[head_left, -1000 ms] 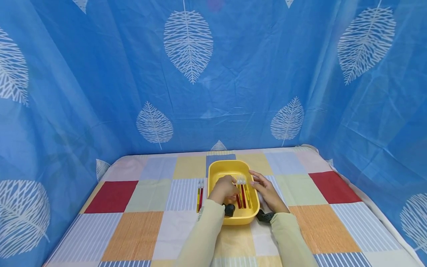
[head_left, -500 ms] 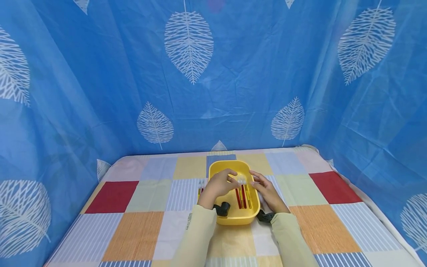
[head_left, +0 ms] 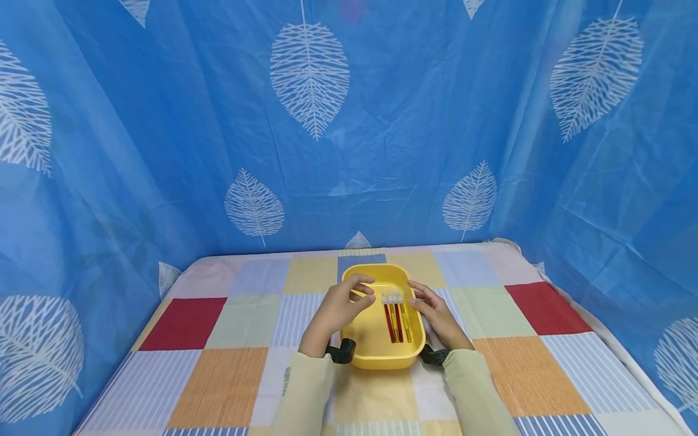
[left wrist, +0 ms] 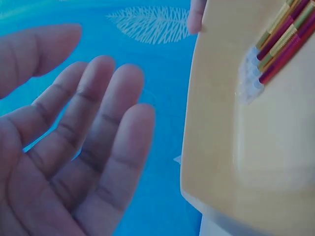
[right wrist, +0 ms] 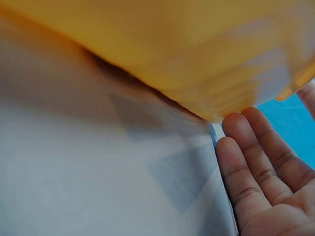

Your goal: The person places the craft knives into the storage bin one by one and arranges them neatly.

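With 12 o'clock pointing away from the person, four slim pen-like tools (head_left: 399,322), red and gold by turns, lie side by side on the floor of a yellow tray (head_left: 371,330), clear tips toward 11 to 12 o'clock. They sit in the tray's 3 o'clock half, the outermost just beside that wall.

The left hand (head_left: 339,304) hangs above the rim at 10 o'clock, thumb and fingers apart, holding nothing; the tools lie toward 3 to 4 o'clock from it, a stretch of tray floor between. The left wrist view shows a gap between its fingertips and the tray wall.

The right hand (head_left: 440,315) rests against the outside wall at 3 o'clock, fingers nearly straight, with the tools at 9 o'clock just over the rim.

The tray stands on a counter (head_left: 234,387) spread with patchwork cloth, near the far edge at 12 o'clock, where a blue curtain (head_left: 382,181) hangs. Wide cloth reaches toward 9 and 3 o'clock, the side edges well apart from either hand.
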Demonstrator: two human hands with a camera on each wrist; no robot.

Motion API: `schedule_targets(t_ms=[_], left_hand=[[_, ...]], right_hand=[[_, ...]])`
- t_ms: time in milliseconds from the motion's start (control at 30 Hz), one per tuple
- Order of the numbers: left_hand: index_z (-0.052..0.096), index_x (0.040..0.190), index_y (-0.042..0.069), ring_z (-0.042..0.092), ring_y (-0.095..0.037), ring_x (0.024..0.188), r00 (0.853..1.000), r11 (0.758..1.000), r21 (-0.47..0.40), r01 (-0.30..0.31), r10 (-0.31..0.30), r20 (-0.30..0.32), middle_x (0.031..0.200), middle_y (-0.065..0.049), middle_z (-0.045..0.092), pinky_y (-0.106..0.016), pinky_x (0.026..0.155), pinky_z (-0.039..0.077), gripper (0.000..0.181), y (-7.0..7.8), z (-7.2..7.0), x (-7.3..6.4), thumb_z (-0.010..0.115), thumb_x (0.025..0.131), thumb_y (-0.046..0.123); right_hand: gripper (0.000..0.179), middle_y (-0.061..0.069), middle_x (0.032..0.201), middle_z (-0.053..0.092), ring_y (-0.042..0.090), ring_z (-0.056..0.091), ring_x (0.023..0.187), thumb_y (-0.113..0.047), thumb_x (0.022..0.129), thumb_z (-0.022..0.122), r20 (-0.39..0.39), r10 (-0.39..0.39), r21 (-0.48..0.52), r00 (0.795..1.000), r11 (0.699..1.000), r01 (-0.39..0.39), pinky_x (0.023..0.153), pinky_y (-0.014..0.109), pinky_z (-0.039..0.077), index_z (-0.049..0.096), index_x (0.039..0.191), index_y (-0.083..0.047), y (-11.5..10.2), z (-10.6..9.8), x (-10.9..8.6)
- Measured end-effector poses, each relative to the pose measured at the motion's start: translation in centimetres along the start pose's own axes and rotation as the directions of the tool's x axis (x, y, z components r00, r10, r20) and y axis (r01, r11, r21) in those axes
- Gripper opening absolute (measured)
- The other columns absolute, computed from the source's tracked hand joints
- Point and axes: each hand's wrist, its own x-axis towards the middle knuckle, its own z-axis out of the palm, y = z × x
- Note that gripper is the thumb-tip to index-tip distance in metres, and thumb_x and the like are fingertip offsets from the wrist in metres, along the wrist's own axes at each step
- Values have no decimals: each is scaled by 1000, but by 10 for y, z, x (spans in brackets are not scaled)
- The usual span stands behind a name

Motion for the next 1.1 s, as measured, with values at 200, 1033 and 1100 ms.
schedule_targets(t_ms=[200, 1033, 1100], left_hand=[[59, 134, 13, 65, -25, 100, 995, 998, -32, -59, 56, -80, 114, -6, 69, -39, 86, 56, 36, -10, -7, -3, 63, 99, 18], [58, 134, 7, 67, -30, 97, 975, 962, -266, 68, -121, -188, 118, -20, 65, -48, 83, 59, 37, -60, -35, -10, 63, 98, 11], [58, 134, 6, 67, -31, 97, 970, 958, -270, 96, -151, -192, 118, -19, 65, -48, 83, 59, 37, -65, -36, -10, 64, 98, 11]], right_hand=[[52, 25, 141, 42, 37, 52, 121, -17, 102, 56, 6, 1, -22, 1000, 1000, -1, 91, 34, 55, 41, 152, -12, 0, -1, 2], [54, 27, 141, 41, 33, 56, 118, -22, 103, 56, 29, -39, -41, 999, 998, 40, 90, 33, 56, 38, 153, -11, 5, -3, -1], [55, 26, 141, 41, 31, 56, 118, -23, 103, 57, 29, -34, -40, 999, 999, 35, 90, 33, 56, 39, 153, -12, 5, -3, 0]])
